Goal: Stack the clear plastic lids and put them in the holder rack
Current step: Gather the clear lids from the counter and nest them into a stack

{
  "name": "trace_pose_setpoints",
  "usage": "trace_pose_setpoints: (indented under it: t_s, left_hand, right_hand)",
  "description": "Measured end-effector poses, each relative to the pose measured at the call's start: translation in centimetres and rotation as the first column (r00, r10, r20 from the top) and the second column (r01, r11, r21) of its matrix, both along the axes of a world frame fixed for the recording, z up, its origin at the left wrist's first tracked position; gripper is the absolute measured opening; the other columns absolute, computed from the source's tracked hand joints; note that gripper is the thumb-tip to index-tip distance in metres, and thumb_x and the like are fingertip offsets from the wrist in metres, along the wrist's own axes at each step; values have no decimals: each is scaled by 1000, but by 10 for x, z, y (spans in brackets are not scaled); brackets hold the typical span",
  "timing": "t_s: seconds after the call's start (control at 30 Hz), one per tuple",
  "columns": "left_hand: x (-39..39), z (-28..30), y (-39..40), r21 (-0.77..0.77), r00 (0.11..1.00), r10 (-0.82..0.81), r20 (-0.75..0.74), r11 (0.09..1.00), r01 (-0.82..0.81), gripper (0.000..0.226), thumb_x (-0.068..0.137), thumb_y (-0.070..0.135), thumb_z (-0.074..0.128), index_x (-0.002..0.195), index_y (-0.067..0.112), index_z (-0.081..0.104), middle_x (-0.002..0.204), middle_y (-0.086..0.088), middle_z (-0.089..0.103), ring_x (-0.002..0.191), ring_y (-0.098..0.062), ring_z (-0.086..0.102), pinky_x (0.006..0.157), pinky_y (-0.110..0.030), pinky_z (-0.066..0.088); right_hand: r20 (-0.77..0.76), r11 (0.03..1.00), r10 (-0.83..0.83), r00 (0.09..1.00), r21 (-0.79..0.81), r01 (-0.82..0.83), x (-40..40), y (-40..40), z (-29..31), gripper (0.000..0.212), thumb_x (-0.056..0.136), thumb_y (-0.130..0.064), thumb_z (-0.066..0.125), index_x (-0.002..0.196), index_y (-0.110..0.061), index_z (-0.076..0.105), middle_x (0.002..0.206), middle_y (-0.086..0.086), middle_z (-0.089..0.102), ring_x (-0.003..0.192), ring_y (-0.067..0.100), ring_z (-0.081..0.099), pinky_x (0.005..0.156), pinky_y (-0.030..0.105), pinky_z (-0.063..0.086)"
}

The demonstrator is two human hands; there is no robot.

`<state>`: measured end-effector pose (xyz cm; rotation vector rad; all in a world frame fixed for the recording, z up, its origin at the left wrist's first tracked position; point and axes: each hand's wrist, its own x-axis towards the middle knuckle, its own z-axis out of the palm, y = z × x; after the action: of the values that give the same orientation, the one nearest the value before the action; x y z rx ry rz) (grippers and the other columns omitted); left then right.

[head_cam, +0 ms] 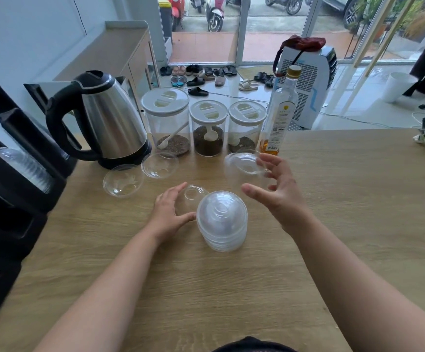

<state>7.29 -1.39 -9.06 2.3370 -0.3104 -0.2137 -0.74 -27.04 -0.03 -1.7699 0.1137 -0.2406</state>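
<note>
A light wooden table (333, 224) fills the lower view, set before glass doors beyond which parked scooters (215, 13) are seen; shoes (201, 74) are scattered on the tiled floor inside. Along the table's far edge a steel kettle (109, 118) is stood at the left, then three clear jars (207, 128) with white tops, then a tall glass bottle (281, 110). The black holder rack (10, 189) is placed at the left edge, with a column of clear lids (25, 166) lying in one of its slots.

A stack of domed lids (222, 221) is set on the table near the middle, dome up. Two single lids (123, 180) are laid upturned in front of the kettle, just beside each other.

The left hand (170, 214) is laid beside the stack, its fingers curved round a loose dome lid (191, 199), which seems to be gripped, though its clear plastic makes this hard to judge. The right hand (275, 191) is held above the table with fingers spread, and another lid (244, 165) is pinched at its fingertips, tilted, just in front of the bottle.
</note>
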Motion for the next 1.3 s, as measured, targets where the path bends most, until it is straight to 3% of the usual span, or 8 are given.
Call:
trace_pose_setpoints:
  t_s: [0.23, 0.37, 0.47, 0.6, 0.77, 0.87, 1.07, 1.3]
  left_hand:
    - [-14, 8, 18, -185, 992, 120, 42, 977, -110, 90, 74, 38, 82, 150, 26, 34, 152, 2, 35, 136, -10, 34, 113, -33, 30]
    - [-26, 23, 24, -317, 974, 225, -2, 924, -214, 92, 72, 49, 80, 149, 34, 32, 147, 14, 31, 136, -4, 32, 115, -33, 29]
    - [-33, 41, 21, -392, 978, 211, 6, 900, -191, 99, 66, 66, 76, 149, 39, 30, 146, 22, 29, 138, 1, 29, 116, -34, 29]
    - [-48, 75, 11, -439, 975, 192, 111, 890, -125, 95, 74, 63, 73, 151, 36, 26, 150, 22, 27, 139, 5, 27, 112, -24, 27]
    - [-71, 106, -7, -326, 961, 78, 264, 945, 13, 87, 81, 51, 71, 153, 29, 28, 151, 14, 32, 138, 8, 28, 104, -5, 25]
    - [-79, 114, -13, -235, 954, -48, 296, 964, 122, 87, 79, 51, 70, 153, 30, 28, 147, 12, 34, 136, 6, 30, 96, 4, 23]
    - [-83, 102, -20, -179, 949, -135, 285, 965, 191, 87, 75, 46, 78, 150, 30, 36, 142, 12, 37, 132, 11, 31, 99, 3, 22]
    - [-84, 80, -31, -137, 955, -180, 236, 967, 216, 87, 74, 49, 79, 148, 29, 38, 141, 10, 38, 131, 0, 37, 102, -3, 23]
  right_hand:
    - [-77, 895, 208, 975, -388, -221, -20, 36, 3, 80, 52, -57, 80, 123, -56, 43, 126, -12, 44, 123, 8, 34, 107, 36, 33]
    - [-106, 866, 220, 970, -436, -244, -25, 38, -2, 76, 58, -51, 81, 124, -53, 44, 126, -26, 44, 122, 4, 28, 108, 35, 27]
    - [-103, 846, 234, 967, -469, -254, -25, 37, -5, 74, 62, -46, 83, 125, -51, 44, 124, -38, 42, 120, 2, 28, 108, 39, 27]
    - [-114, 866, 228, 967, -429, -255, -28, 35, -11, 76, 61, -48, 83, 126, -54, 42, 123, -43, 40, 121, -2, 27, 108, 43, 28]
    - [-118, 870, 233, 965, -418, -261, -28, 33, -12, 77, 60, -48, 84, 122, -59, 41, 120, -49, 36, 123, 2, 29, 109, 46, 30]
    - [-139, 890, 208, 968, -384, -246, -27, 33, -13, 86, 54, -55, 85, 126, -59, 39, 124, -30, 38, 124, 13, 33, 107, 47, 35]
    - [-102, 911, 184, 978, -356, -209, -30, 24, -13, 118, 44, -71, 81, 143, -48, 21, 135, -35, 36, 132, 11, 32, 110, 50, 31]
    - [-167, 905, 202, 965, -344, -249, -35, 9, -16, 126, 43, -64, 85, 145, -53, 12, 136, -38, 28, 134, 11, 25, 114, 49, 25]
